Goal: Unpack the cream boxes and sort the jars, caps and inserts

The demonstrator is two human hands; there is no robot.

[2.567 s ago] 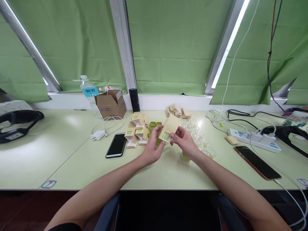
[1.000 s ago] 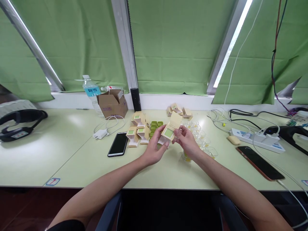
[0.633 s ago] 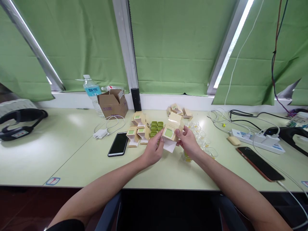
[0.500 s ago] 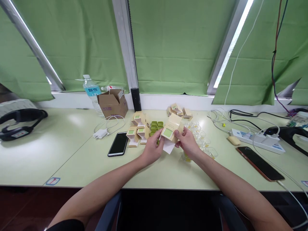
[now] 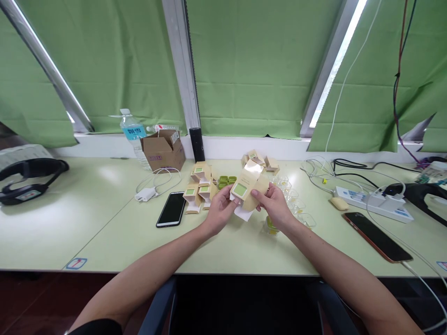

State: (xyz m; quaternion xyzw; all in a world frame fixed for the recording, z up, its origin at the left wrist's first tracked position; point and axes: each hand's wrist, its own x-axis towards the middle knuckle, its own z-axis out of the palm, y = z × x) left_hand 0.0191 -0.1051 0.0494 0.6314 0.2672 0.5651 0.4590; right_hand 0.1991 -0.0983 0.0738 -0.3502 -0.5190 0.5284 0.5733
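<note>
Between both hands, above the table, is a small beige cardboard box [image 5: 247, 180] with a green square on its face and a flap sticking up. A white inner flap hangs from its lower end. My left hand [image 5: 220, 209] grips its left edge, thumb in front. My right hand [image 5: 274, 204] pinches its right side. Behind the left hand stand several green tubs [image 5: 226, 180], partly covered. Several similar beige boxes [image 5: 199, 188] sit to the left. Clear plastic containers [image 5: 295, 202] lie beyond my right hand, and one with green inside [image 5: 271, 226] is below it.
More beige boxes [image 5: 270, 164] lie at the back. On the left are a phone [image 5: 171, 209], a white charger [image 5: 145, 194], a brown carton [image 5: 164, 151] and a water bottle [image 5: 134, 135]. A power strip [image 5: 375, 204] and another phone [image 5: 377, 237] lie right.
The box has tilted and shifted slightly left in my hands, its upper flap now catching the light. My left hand has moved a little left. The things on the table stay put.
</note>
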